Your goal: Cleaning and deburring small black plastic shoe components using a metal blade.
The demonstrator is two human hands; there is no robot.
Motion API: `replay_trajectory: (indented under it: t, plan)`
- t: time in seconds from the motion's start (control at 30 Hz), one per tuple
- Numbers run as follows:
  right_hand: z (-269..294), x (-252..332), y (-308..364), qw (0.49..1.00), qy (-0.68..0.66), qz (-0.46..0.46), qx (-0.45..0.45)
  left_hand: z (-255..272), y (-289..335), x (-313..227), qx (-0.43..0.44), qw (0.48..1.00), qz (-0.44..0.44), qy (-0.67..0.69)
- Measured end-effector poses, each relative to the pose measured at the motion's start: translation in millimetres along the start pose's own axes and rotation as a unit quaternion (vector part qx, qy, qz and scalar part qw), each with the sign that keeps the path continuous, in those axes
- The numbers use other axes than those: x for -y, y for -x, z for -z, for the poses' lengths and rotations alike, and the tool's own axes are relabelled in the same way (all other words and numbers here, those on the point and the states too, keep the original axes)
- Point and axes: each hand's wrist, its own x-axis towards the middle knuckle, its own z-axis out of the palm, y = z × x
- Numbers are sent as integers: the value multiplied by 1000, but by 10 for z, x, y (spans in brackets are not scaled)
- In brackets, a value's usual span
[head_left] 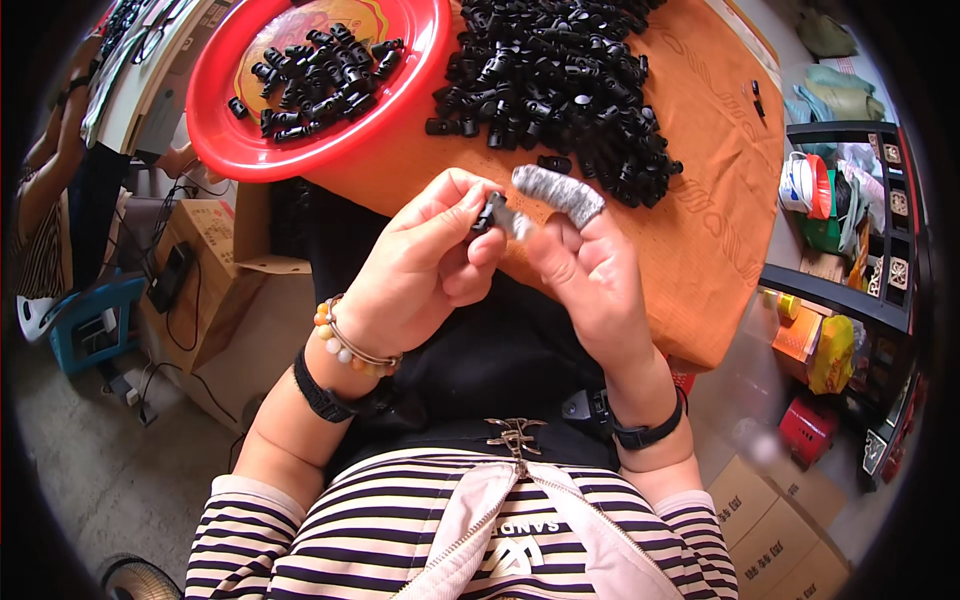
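My left hand [440, 240] pinches a small black plastic fitting [487, 213] between thumb and fingers, in front of my body near the table edge. Close against its right side is my right hand [590, 270], with a grey fabric cover on the raised index finger. Its thumb and another grey-covered fingertip come together beside the fitting, smeared by motion; what they hold, if anything, cannot be made out. Beyond my hands, a large heap of similar black fittings [545, 75] lies on the orange cloth. More black fittings [325, 80] sit in a red round tray [225, 150] at the far left.
The orange-covered table [715, 210] spreads ahead and to the right. At right stands a dark shelf rack [850, 290] with bags and tubs; cardboard boxes [775, 530] are below. To the left are a brown carton [210, 290], a blue stool [95, 320] and another person [50, 190].
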Motion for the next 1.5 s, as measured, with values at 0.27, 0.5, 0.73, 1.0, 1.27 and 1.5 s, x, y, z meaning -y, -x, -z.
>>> replay_trajectory:
  t: [0.27, 0.5, 0.73, 1.0, 1.27, 1.5]
  plan:
    - [-76, -17, 44, 1000, 8, 23, 8, 22, 2, 29, 10, 999, -36, -23]
    - [-68, -17, 52, 999, 6, 33, 16, 2, 9, 15, 17, 999, -37, -34]
    - [-26, -43, 59, 999, 42, 28, 16, 0, 21, 17, 23, 998, -39, -37]
    - [15, 29, 72, 998, 62, 5, 29, -10, 33, 12, 20, 999, -32, -38]
    - [27, 27, 84, 998, 50, -1, 37, -7, 36, 9, 26, 999, -27, -38]
    - [18, 17, 81, 999, 12, 4, 35, -2, 33, 0, 33, 998, -25, -40]
